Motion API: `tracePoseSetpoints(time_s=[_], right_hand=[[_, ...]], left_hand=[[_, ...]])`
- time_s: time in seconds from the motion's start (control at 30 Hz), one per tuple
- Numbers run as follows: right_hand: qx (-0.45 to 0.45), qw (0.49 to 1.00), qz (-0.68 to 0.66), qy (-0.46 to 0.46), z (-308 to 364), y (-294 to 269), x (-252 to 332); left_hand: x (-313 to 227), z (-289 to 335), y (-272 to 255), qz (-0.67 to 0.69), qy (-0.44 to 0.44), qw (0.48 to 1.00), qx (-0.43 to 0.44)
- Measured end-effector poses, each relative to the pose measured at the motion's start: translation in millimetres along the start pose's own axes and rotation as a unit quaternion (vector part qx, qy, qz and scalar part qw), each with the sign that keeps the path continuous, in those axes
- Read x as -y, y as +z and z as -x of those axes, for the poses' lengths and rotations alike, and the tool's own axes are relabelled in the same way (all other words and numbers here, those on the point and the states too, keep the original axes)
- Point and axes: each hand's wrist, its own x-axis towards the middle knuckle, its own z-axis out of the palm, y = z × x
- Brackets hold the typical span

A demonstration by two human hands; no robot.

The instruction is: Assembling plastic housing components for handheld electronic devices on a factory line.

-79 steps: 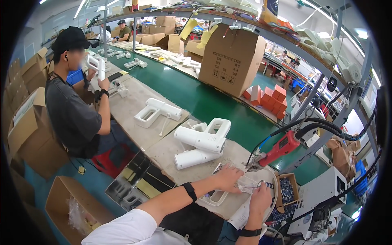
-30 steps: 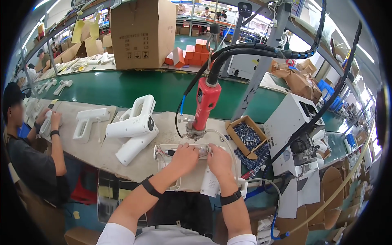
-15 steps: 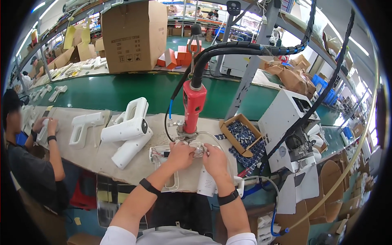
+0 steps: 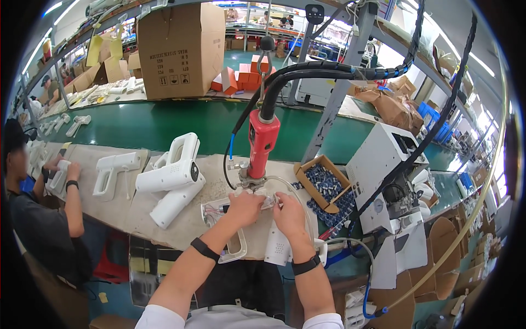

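Observation:
An opened white gun-shaped housing (image 4: 236, 251) with thin wires inside lies in front of me, its handle pointing toward me. My left hand (image 4: 245, 209) is closed over its upper part, covering most of it. Close beside it, my right hand (image 4: 289, 216) pinches at the housing's right end; the small pale part there is mostly hidden by my fingers. Directly beyond my fingers hangs a red tool (image 4: 263, 140) with a metal lower end and black hoses. Below my right hand rests a white shell piece (image 4: 277, 248) with small holes.
Several white gun-shaped units (image 4: 167, 175) lie to the left. Right of the tool, a cardboard tray (image 4: 334, 170) holds small blue parts, beside a white machine (image 4: 378, 170). A co-worker (image 4: 44, 219) handles a unit at far left. A green belt (image 4: 219, 123) runs behind.
My right fingers have shifted slightly at the housing's end. The housing has moved a little nearer to me, and the red tool hangs slightly right of before.

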Motion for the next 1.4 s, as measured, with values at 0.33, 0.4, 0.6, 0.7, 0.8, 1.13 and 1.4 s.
tracePoseSetpoints(time_s=[0.33,0.4,0.6,0.7,0.8,1.13,1.4], right_hand=[[0.01,0.999,-0.037,0.001,-18.0,8.4,-5.6],[0.013,0.999,-0.039,0.009,-21.2,10.9,-6.7],[0.046,0.997,-0.062,-0.011,-23.7,15.7,-8.5],[0.04,0.999,-0.02,-0.024,-20.7,14.7,-3.8],[0.03,0.997,-0.003,-0.076,-19.9,24.3,-5.5],[0.036,0.996,-0.038,-0.072,-16.9,9.7,-1.3],[0.052,0.998,-0.003,-0.033,-28.7,12.8,2.9]], left_hand=[[7.6,-4.6,8.7,0.032,-0.016,0.997,-0.075],[8.8,-4.9,7.0,0.033,-0.008,0.996,-0.084],[14.7,-5.4,10.4,0.037,-0.002,0.993,-0.11],[13.9,-5.0,8.7,0.058,-0.003,0.991,-0.119],[17.1,-0.2,3.2,0.024,-0.019,0.996,-0.079],[10.2,-1.9,11.2,0.092,-0.004,0.987,-0.132],[20.7,-11.7,15.7,0.081,-0.005,0.99,-0.113]])
